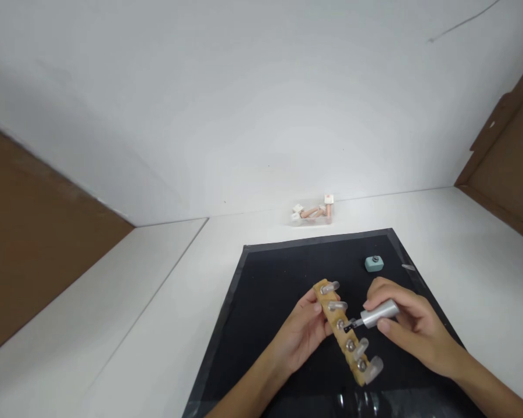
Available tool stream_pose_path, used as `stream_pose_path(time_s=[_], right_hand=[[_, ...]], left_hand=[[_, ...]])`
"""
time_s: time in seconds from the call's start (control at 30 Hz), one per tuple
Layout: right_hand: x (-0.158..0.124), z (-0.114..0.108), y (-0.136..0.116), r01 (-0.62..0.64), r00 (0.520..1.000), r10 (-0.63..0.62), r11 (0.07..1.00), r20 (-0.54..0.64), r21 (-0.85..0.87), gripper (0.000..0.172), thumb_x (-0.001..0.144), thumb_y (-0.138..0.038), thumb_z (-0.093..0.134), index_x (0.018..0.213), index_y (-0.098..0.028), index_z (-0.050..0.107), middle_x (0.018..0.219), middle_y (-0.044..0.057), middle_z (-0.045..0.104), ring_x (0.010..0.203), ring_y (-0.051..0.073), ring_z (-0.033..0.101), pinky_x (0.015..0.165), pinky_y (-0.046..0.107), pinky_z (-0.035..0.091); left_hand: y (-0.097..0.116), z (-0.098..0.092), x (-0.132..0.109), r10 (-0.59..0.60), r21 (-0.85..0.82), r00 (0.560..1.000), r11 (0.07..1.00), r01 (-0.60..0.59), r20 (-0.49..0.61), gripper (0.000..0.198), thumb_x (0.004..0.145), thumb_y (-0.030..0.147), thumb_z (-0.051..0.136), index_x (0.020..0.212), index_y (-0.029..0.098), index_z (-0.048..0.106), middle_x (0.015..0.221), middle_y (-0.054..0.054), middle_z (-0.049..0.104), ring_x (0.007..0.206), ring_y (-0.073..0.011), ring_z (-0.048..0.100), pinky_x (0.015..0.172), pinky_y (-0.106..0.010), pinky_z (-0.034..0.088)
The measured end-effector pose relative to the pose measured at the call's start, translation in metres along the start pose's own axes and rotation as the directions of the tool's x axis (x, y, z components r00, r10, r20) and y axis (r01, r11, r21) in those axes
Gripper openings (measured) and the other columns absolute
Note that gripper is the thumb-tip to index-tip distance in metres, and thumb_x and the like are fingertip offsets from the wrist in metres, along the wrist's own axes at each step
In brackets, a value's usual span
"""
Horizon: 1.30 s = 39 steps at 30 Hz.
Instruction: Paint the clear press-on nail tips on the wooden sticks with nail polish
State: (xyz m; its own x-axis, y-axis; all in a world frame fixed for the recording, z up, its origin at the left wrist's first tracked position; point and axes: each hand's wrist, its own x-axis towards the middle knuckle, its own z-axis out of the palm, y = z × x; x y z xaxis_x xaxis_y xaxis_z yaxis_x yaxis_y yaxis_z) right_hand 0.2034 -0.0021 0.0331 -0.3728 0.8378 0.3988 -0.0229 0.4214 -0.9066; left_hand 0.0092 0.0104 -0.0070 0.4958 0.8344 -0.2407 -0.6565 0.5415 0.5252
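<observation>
My left hand grips a wooden strip that carries several clear false nail tips on round metal mounts, held tilted above the black mat. One clear nail tip sticks out at the strip's near end. The thumb and fingers of my right hand are closed on the silver handle of a nail polish brush. The brush's dark tip is at the middle of the strip, over the nail tip there; whether it touches cannot be made out. A small teal bottle stands beyond my right hand.
The black mat lies on a white table. Behind it, a clear box holds several pink-handled pieces with white ends. A small clear piece lies at the mat's right edge. Brown panels flank the white wall.
</observation>
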Motion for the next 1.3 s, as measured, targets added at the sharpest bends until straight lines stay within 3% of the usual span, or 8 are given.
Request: stream_pose_path(time_s=[0.43,0.73,0.93,1.3], right_hand=[[-0.0005,-0.0028,0.0004,-0.002,0.998,-0.001,0.998,-0.058,-0.059,0.009,0.087,-0.022,0.057,0.093,-0.027,0.063,0.077,0.001,0.055,0.067,0.015,0.054,0.059,0.025,0.044],[-0.0050,-0.0016,0.0078,-0.078,0.985,0.095,0.989,-0.143,0.122,0.009,0.086,-0.032,0.061,0.090,-0.026,0.066,0.080,0.002,0.056,0.067,0.013,0.054,0.061,0.024,0.046],[-0.0026,0.0012,0.0090,-0.193,0.970,0.223,0.949,-0.100,0.247,0.020,0.082,-0.041,0.064,0.084,-0.021,0.068,0.072,0.001,0.055,0.058,0.011,0.051,0.055,0.022,0.045],[-0.0019,0.0028,0.0049,-0.266,0.962,0.272,0.946,-0.004,0.186,0.026,0.082,-0.046,0.061,0.084,-0.020,0.066,0.072,0.001,0.057,0.063,0.013,0.055,0.060,0.025,0.049]], left_hand=[[0.0008,-0.0027,-0.0020,0.001,0.002,1.000,1.000,-0.001,0.011,0.033,0.063,0.026,0.080,0.091,0.017,0.068,0.080,-0.001,0.069,0.072,-0.0120,0.064,0.068,-0.023,0.048],[0.0014,-0.0041,-0.0027,-0.011,-0.014,1.000,1.000,0.011,-0.001,0.034,0.061,0.024,0.081,0.092,0.016,0.068,0.079,-0.001,0.069,0.072,-0.0122,0.064,0.067,-0.023,0.049],[-0.0001,-0.0018,-0.0035,0.000,0.004,1.000,1.000,0.000,-0.008,0.033,0.058,0.023,0.083,0.087,0.015,0.070,0.077,-0.002,0.069,0.070,-0.0129,0.064,0.065,-0.023,0.048],[-0.0019,0.0045,-0.0013,0.033,0.027,0.999,0.999,-0.034,0.030,0.033,0.057,0.025,0.083,0.085,0.015,0.070,0.074,-0.001,0.067,0.068,-0.0113,0.061,0.068,-0.024,0.048]])
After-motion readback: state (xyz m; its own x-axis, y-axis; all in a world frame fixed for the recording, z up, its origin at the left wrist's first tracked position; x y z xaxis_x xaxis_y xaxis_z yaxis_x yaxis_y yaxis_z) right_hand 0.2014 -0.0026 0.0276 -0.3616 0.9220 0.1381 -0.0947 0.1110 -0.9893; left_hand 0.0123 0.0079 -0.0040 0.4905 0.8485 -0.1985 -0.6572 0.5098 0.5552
